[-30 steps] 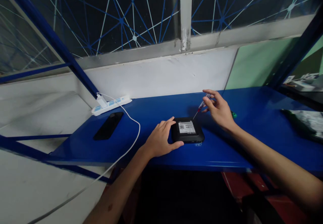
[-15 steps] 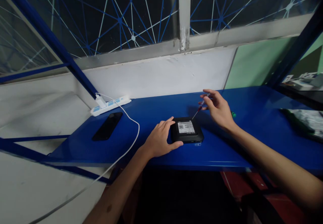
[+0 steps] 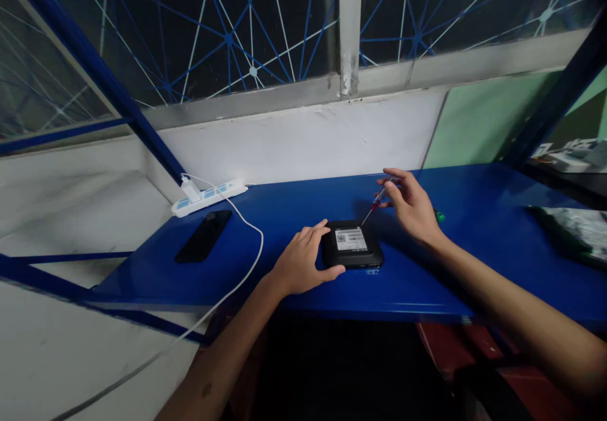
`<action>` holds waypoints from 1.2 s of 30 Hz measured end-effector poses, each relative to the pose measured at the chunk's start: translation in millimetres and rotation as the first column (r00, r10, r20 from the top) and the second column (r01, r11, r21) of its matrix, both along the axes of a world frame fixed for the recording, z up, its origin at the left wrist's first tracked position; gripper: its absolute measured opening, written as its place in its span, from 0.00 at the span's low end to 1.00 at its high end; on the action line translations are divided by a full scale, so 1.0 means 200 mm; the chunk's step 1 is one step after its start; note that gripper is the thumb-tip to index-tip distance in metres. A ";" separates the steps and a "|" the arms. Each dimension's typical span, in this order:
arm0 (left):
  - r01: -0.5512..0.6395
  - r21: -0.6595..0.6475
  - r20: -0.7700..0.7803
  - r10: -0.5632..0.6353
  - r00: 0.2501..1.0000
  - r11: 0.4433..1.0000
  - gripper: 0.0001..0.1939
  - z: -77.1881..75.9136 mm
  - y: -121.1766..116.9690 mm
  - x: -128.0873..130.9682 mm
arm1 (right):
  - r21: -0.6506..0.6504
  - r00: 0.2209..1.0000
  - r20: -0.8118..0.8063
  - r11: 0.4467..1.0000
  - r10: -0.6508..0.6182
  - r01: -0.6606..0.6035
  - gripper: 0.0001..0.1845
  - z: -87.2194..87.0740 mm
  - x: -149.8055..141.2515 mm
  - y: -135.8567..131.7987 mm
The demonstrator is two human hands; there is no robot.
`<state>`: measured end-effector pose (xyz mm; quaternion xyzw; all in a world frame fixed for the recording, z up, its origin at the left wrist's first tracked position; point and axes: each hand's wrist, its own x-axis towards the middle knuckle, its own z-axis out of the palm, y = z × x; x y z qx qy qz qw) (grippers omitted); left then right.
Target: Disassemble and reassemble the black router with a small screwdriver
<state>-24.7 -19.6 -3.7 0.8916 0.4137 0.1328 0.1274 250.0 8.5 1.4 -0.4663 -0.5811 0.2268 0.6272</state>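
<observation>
A flat black box-shaped device (image 3: 374, 253) with rounded corners lies on the blue table, a white printed label (image 3: 351, 239) facing up. My left hand (image 3: 306, 260) grips its left side, thumb along the near edge and fingers at the far left corner. Between the thumb and fingers of my right hand (image 3: 410, 203) is a screwdriver (image 3: 376, 205) with a clear and red handle. It is tilted, and its thin shaft reaches down to the far edge of the device, near the label's top right. Whether the tip sits in a screw is too small to tell.
A black phone (image 3: 203, 236) lies at the left, near a white power strip (image 3: 208, 198) with a charger plugged in. Its white cable (image 3: 262, 244) runs across the table and over the front edge. Behind my right hand is a small green object (image 3: 440, 216); a plastic bag (image 3: 576, 231) lies far right.
The fingers of my right hand have shifted slightly around the screwdriver handle. My left hand and the device stay in place; the view moves only a little.
</observation>
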 end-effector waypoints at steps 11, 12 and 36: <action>-0.008 0.027 -0.002 0.008 1.000 1.000 0.40 -0.01 0.01 0.00 | 0.081 0.999 0.034 0.997 -0.008 0.006 0.17 0.03 -0.03 -0.04; -0.013 0.027 -0.003 0.013 1.000 1.000 0.40 -0.01 0.01 0.01 | 0.073 0.999 0.042 0.997 0.009 -0.012 0.16 0.03 -0.03 -0.05; -0.015 0.023 0.010 0.015 1.000 1.000 0.40 -0.02 0.01 0.00 | 0.051 0.995 0.025 0.994 0.095 -0.096 0.12 0.09 -0.07 -0.11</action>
